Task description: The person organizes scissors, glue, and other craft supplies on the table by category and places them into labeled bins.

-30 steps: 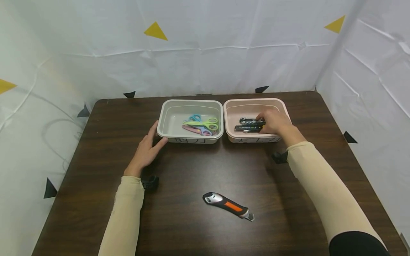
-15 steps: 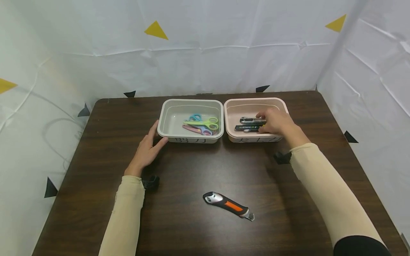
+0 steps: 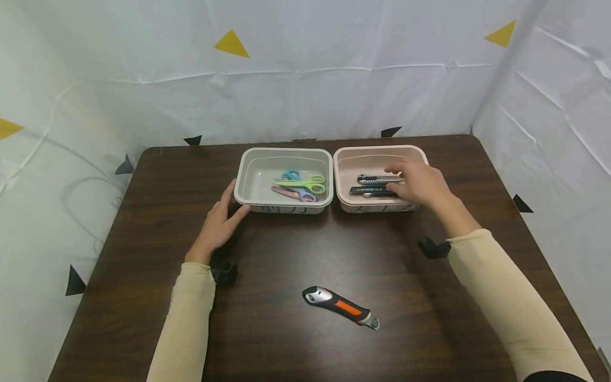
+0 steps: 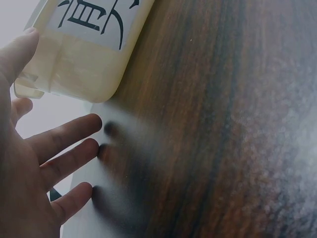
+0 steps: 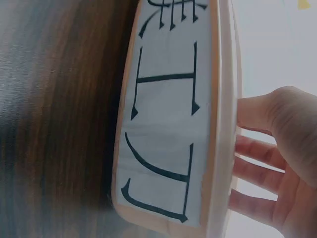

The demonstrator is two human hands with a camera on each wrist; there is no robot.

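Note:
My left hand [image 3: 215, 228] is at the near left corner of the white bin [image 3: 242, 175], fingers spread and thumb by its front rim. Scissors with green, blue and purple handles [image 3: 300, 184] lie inside that bin. Over the right side of the pink bin [image 3: 341, 159] is my right hand [image 3: 420, 183], its thumb and fingers apart with nothing between them. Below its fingertips several slim utility knives [image 3: 374, 180] lie side by side, their right ends partly hidden by the hand. A larger black and orange utility knife [image 3: 340, 306] lies on the table.
The two bins stand side by side near the back edge of the dark wooden table [image 3: 267, 339]. Each has a paper label with black characters on its front, such as the pink bin's label [image 5: 163, 119]. White sheeting [image 3: 305, 106] hangs behind and at both sides.
My right hand has spread its fingers, let go of the slim utility knives and drawn back to the right. My left hand, the bins and the larger knife have stayed put.

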